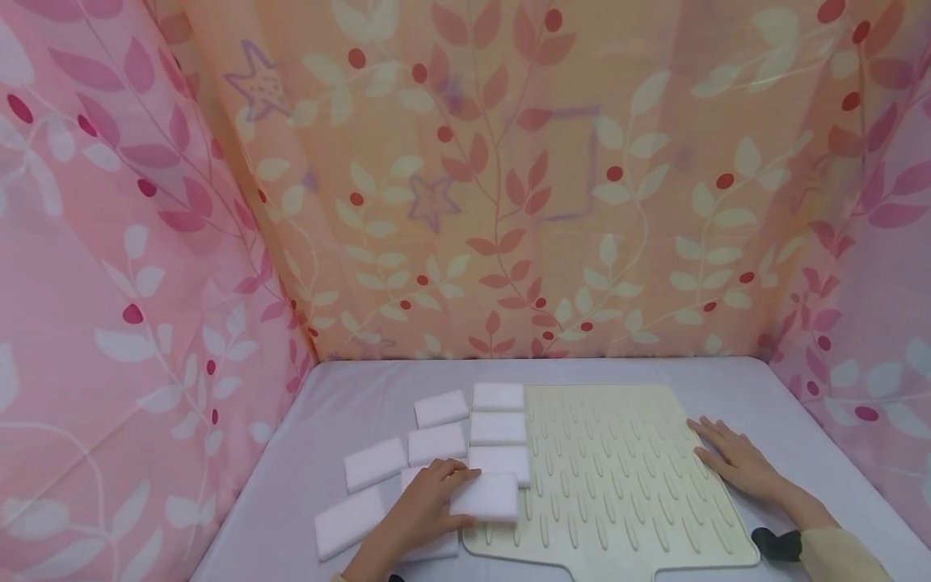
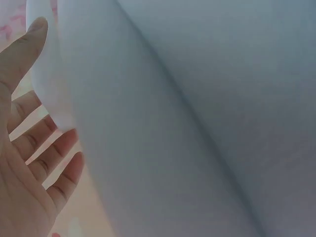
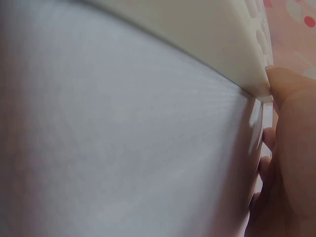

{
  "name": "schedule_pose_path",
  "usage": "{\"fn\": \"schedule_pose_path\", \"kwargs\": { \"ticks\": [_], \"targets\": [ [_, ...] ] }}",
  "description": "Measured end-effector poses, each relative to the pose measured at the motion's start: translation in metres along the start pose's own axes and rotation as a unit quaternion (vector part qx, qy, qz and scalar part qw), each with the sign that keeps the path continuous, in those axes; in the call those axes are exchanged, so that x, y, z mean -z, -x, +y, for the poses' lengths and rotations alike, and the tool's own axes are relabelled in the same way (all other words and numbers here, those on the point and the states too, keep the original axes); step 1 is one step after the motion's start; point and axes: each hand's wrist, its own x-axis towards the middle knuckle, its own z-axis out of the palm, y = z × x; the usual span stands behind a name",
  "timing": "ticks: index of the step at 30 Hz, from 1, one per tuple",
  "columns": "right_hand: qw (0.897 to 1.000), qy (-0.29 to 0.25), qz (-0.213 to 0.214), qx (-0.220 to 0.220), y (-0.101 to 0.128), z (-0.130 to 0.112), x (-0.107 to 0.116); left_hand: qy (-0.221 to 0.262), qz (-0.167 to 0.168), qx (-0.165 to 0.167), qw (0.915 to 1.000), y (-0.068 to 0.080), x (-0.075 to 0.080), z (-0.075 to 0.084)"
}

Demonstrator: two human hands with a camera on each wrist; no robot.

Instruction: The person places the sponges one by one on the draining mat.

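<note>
My left hand [image 1: 429, 503] pinches a white sponge block [image 1: 489, 497] between thumb and fingers, over the lower left corner of a cream paddle-shaped board [image 1: 618, 477] with rows of raised oval ridges. Above it, three more white blocks make a column along the board's left side: a top one [image 1: 498, 396], a middle one [image 1: 498, 428] and a lower one [image 1: 502, 463], partly overlapped by the held block. At the board's right edge rests my right hand [image 1: 745, 462], fingers extended. The right wrist view shows its thumb [image 3: 286, 81] against the board's thick side.
Several loose white blocks lie left of the board, among them one at the back [image 1: 441, 409] and one near the front [image 1: 351, 521]; others are partly behind my left hand. A white cloth covers the table [image 1: 291, 469]. Patterned curtains [image 1: 509, 202] enclose the back and sides.
</note>
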Motion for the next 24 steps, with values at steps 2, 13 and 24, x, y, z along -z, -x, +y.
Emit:
{"fn": "schedule_pose_path", "kwargs": {
  "ticks": [2,13,24],
  "targets": [
    [1.000,-0.001,0.003,0.004,0.000,0.001,0.000,-0.006,0.006,-0.003,1.0000,0.000,0.000,0.003],
    [1.000,0.002,0.007,0.011,0.000,0.001,0.000,-0.036,0.033,-0.006,0.9988,0.001,0.003,0.013],
    [1.000,0.000,0.005,0.009,0.000,0.000,0.000,-0.040,0.006,-0.035,0.9986,0.002,-0.006,0.028]
  ]
}}
